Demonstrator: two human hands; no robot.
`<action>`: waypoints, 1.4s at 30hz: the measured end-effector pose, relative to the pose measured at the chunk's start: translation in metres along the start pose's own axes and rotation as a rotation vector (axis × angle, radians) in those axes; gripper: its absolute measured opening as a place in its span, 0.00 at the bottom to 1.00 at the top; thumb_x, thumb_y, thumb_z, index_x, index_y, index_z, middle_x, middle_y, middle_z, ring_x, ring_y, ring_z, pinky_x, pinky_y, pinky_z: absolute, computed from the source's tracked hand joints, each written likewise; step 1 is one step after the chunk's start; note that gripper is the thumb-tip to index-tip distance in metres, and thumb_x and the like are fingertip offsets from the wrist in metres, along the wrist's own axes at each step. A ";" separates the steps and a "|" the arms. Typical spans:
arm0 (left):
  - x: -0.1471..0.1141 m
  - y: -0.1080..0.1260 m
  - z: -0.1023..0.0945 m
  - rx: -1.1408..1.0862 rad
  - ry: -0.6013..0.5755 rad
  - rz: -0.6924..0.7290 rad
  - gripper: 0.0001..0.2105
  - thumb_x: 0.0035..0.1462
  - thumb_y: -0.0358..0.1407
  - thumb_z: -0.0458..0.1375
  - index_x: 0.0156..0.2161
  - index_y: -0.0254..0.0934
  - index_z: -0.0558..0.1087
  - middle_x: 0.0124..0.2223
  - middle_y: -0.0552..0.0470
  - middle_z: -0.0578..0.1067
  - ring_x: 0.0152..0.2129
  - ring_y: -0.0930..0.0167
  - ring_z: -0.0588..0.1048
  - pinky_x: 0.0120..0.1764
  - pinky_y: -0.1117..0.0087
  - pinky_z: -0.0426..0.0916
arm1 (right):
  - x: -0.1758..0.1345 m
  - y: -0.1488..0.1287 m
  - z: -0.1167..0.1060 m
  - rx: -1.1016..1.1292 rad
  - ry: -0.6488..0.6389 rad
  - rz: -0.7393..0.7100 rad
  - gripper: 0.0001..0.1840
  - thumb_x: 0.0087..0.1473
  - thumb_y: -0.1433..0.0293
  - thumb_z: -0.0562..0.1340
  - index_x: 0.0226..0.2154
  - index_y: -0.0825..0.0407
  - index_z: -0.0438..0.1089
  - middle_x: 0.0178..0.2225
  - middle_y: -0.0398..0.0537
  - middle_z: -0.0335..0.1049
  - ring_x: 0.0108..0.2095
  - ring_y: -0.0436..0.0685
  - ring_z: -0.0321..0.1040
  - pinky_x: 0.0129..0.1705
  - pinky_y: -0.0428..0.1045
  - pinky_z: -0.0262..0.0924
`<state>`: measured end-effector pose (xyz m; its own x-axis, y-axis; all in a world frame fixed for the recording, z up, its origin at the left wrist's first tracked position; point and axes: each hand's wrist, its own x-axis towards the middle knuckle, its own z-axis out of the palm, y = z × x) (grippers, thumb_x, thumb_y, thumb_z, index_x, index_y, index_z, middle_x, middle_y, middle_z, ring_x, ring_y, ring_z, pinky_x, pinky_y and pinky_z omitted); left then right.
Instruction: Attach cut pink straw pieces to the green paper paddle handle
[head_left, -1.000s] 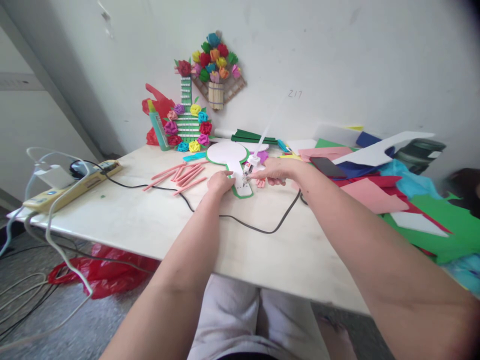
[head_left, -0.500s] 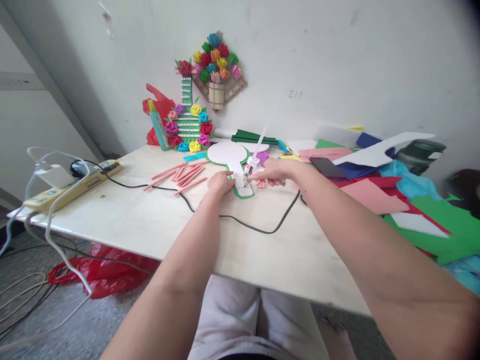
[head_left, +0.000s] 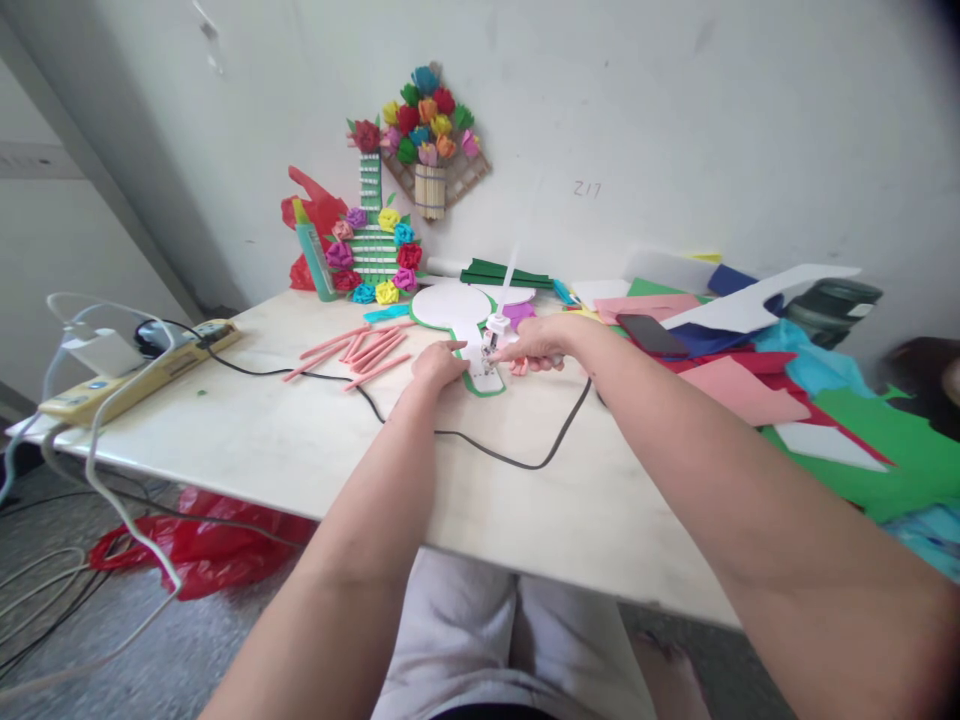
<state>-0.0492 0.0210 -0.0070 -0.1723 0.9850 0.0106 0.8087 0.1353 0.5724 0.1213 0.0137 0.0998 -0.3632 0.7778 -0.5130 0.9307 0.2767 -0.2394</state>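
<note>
A white cut-out with a green border (head_left: 451, 305), round at the far end with a narrower neck towards me, lies flat on the table. My left hand (head_left: 441, 366) holds the neck at its left edge. In my right hand (head_left: 531, 345) is a white hot glue gun (head_left: 496, 328), held over the neck with its nozzle pointing down. A pale glue stick (head_left: 510, 278) rises from its back end. Small dark marks show on the neck, too small to make out. Several rolled pink paper sticks (head_left: 375, 350) lie left of my left hand.
A black cord (head_left: 517, 464) loops across the table in front of my hands. A yellow power strip (head_left: 112, 385) sits at the left edge. Coloured sheets (head_left: 742, 388) and a phone (head_left: 651, 335) lie right. A paper-flower guitar (head_left: 373, 245) and a glue bottle (head_left: 315, 262) stand behind.
The glue gun has shifted slightly left over the neck, and its glue stick stands a little more upright. My left hand stays on the cut-out. The whole view has shifted slightly.
</note>
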 end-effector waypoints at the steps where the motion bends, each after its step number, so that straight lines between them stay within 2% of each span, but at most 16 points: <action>1: 0.001 -0.002 -0.001 -0.018 -0.016 0.030 0.26 0.44 0.39 0.58 0.52 0.46 0.67 0.30 0.54 0.75 0.30 0.68 0.73 0.33 0.70 0.65 | 0.001 0.000 0.000 0.001 -0.002 0.003 0.26 0.46 0.48 0.57 0.26 0.56 0.64 0.18 0.41 0.57 0.16 0.45 0.52 0.20 0.44 0.51; 5: 0.006 -0.009 -0.005 -0.123 -0.087 0.180 0.30 0.42 0.38 0.60 0.55 0.40 0.65 0.34 0.53 0.75 0.28 0.71 0.72 0.32 0.73 0.65 | 0.006 0.004 0.001 0.014 -0.018 -0.004 0.27 0.44 0.46 0.57 0.26 0.56 0.64 0.18 0.41 0.57 0.17 0.45 0.53 0.19 0.44 0.51; 9: 0.007 -0.012 -0.011 -0.074 -0.136 0.282 0.32 0.39 0.42 0.62 0.53 0.41 0.67 0.38 0.53 0.73 0.32 0.71 0.72 0.37 0.74 0.65 | 0.011 0.010 0.000 0.016 -0.020 -0.041 0.29 0.42 0.44 0.57 0.26 0.55 0.64 0.19 0.41 0.58 0.17 0.45 0.53 0.20 0.45 0.52; 14: 0.003 -0.009 -0.015 0.117 -0.147 0.309 0.32 0.35 0.46 0.64 0.51 0.46 0.69 0.41 0.52 0.73 0.46 0.63 0.66 0.47 0.70 0.61 | 0.010 0.007 -0.001 0.005 -0.049 -0.007 0.30 0.43 0.44 0.56 0.27 0.56 0.65 0.19 0.41 0.57 0.17 0.45 0.51 0.20 0.45 0.51; 17: 0.001 -0.006 -0.014 0.189 -0.148 0.307 0.32 0.34 0.47 0.64 0.50 0.47 0.70 0.42 0.51 0.72 0.50 0.60 0.61 0.50 0.67 0.58 | 0.009 0.004 -0.001 -0.016 -0.051 0.007 0.30 0.43 0.43 0.55 0.28 0.56 0.65 0.18 0.40 0.56 0.17 0.45 0.51 0.20 0.45 0.51; 24: 0.003 -0.010 -0.011 0.176 -0.160 0.332 0.30 0.33 0.48 0.64 0.48 0.48 0.71 0.41 0.51 0.73 0.48 0.61 0.64 0.49 0.68 0.60 | 0.007 0.001 -0.002 -0.052 -0.040 0.024 0.30 0.45 0.45 0.55 0.29 0.56 0.66 0.20 0.42 0.59 0.17 0.45 0.53 0.21 0.45 0.53; 34: 0.002 -0.012 -0.012 0.123 -0.204 0.248 0.33 0.34 0.49 0.64 0.50 0.48 0.69 0.46 0.52 0.72 0.43 0.65 0.69 0.46 0.71 0.63 | 0.006 0.000 -0.001 -0.082 -0.036 0.024 0.31 0.45 0.44 0.54 0.29 0.57 0.66 0.19 0.42 0.58 0.16 0.45 0.53 0.21 0.45 0.53; 42: 0.009 -0.016 -0.008 0.103 -0.205 0.273 0.32 0.33 0.49 0.64 0.49 0.46 0.70 0.45 0.52 0.72 0.41 0.66 0.71 0.45 0.72 0.64 | 0.003 0.003 0.004 -0.076 0.050 -0.025 0.29 0.42 0.44 0.57 0.24 0.55 0.63 0.19 0.44 0.61 0.16 0.46 0.54 0.20 0.46 0.55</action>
<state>-0.0683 0.0265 -0.0092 0.1654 0.9860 -0.0188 0.8639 -0.1357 0.4851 0.1225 0.0147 0.0945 -0.3850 0.7969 -0.4655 0.9229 0.3365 -0.1872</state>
